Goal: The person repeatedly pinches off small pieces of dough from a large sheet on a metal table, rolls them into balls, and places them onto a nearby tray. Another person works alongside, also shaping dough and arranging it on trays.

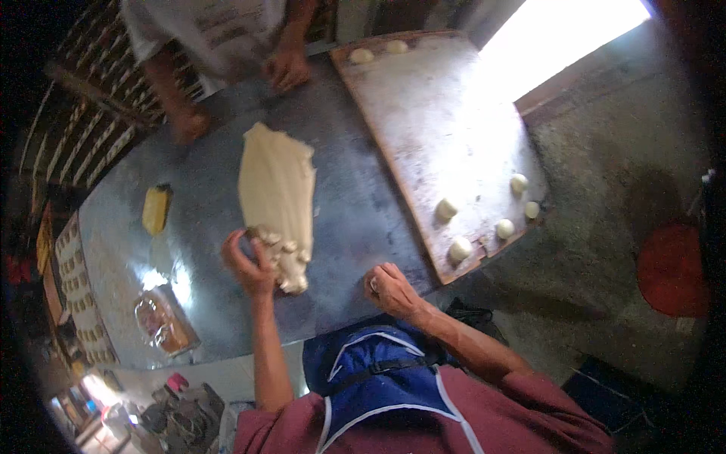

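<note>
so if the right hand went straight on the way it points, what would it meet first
Probably the dough sheet, near its bunched end; bare tabletop lies between it and the right hand, though the hand's height is unclear.

Bakery workroom — dough sheet (276, 178), worktable (348, 181), dough balls (460, 248) on board (412, 113).
</note>
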Available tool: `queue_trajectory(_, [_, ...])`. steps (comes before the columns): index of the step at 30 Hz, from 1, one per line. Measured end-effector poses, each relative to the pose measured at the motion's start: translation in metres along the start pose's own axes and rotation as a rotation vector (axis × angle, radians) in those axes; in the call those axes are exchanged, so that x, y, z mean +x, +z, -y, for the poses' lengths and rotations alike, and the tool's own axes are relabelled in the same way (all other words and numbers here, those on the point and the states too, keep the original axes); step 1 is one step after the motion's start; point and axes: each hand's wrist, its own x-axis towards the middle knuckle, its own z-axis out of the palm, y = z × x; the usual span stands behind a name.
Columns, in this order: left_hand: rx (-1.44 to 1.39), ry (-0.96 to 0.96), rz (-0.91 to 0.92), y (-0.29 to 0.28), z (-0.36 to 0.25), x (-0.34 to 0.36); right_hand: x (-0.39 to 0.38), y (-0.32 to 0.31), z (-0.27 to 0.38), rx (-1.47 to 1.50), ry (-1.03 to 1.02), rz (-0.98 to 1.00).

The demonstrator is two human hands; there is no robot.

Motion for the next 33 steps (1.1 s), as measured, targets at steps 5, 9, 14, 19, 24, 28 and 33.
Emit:
queue_trajectory(5, [0.005, -0.049, 0.016, 0.002, -0.003, -0.001, 0.031, -0.030, 0.011, -0.194, 0.010, -0.211])
queue_trajectory(9, [0.129, 0.041, 0.038, 0.002, 0.004, -0.002, -0.002, -0.050, -0.009, -0.206, -0.113, -0.018])
queue_trajectory(14, [0.045, -0.101, -0.028, 0.000, 0.011, -0.008, 0.008, -0.089, 0.023, -0.217, -0.008, 0.139])
queue_trajectory(19, [-0.096, -0.173, -0.035, -0.001, 0.015, -0.012, 0.014, -0.169, 0.000, 0.110, 0.147, -0.038])
queue_trajectory(24, [-0.135, -0.223, -0.083, 0.003, 0.009, -0.008, 0.023, -0.249, -0.065, -0.176, 0.528, -0.694])
queue_trajectory(28, [-0.159, -0.234, -0.261, -0.019, -0.002, -0.008, 0.018, -0.232, -0.075, -0.551, 0.411, -0.681])
queue_trajectory(33, [-0.406, -0.045, 0.037, -0.045, -0.158, -0.034, 0.063, -0.124, 0.063, 0.693, 0.370, -0.303])
